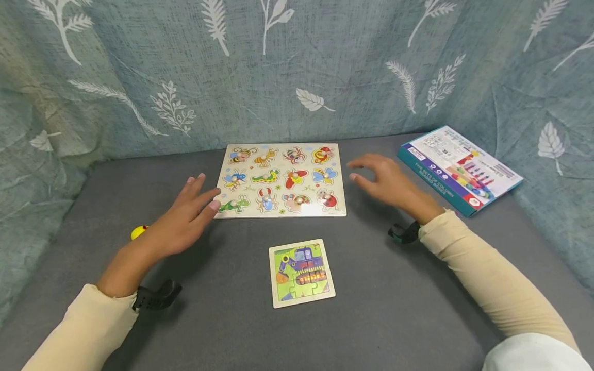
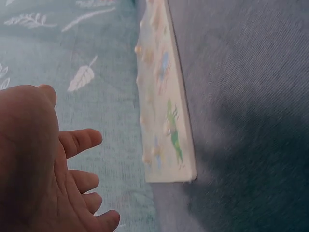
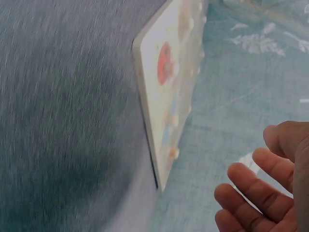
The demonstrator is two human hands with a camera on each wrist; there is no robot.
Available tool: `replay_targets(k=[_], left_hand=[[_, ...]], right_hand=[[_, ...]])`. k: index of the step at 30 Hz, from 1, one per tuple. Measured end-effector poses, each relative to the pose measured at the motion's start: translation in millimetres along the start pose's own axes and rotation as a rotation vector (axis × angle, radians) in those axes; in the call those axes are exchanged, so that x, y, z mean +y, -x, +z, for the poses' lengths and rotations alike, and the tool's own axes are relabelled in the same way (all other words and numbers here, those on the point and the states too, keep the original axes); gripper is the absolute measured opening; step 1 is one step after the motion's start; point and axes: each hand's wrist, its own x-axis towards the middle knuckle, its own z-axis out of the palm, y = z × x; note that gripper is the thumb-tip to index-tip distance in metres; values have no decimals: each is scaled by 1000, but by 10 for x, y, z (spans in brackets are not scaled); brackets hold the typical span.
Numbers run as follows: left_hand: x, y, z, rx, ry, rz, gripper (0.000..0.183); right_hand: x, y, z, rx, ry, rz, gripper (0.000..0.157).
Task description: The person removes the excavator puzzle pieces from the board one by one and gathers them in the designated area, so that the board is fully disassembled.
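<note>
An insect peg puzzle board (image 1: 287,180) lies flat at the back of the table, its knobbed bug pieces sitting in their places. My left hand (image 1: 183,221) hovers by the board's left edge with fingers extended, its fingertips overlapping the near left corner in the head view. In the left wrist view, a gap separates that hand (image 2: 63,179) from the board (image 2: 169,150). Past the board's right edge is my right hand (image 1: 382,180), fingers loosely bent and holding nothing. The right wrist view also shows this hand (image 3: 270,188) apart from the board (image 3: 154,92).
Closer to me lies a small square excavator jigsaw (image 1: 303,273) in its frame. A flat teal-and-white box (image 1: 459,170) rests at the back right. A small yellow object (image 1: 138,232) is partly hidden behind my left wrist. Leaf-patterned cloth (image 1: 278,77) hangs behind the table.
</note>
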Motion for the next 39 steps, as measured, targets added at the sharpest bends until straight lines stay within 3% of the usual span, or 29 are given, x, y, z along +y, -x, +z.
replay_targets(k=[10,21,25,32,39], left_hand=[[182,181,219,-35,-33,75,50],[420,287,504,-218,-87,153,52],[489,328,596,-298,-90,158,58],[545,334,735,-362,-136,163,63],[560,315,873,-442,-114,177,63]], right_hand=[[-100,14,130,38,0,-95,23],[-236,27,262,-28,-67,-157,19],[-275,19,289,-78,-111,-177,18],[-344,-25,288,-170,-175,-138,19],[-414,-15,400,-279,-209,-150,19]])
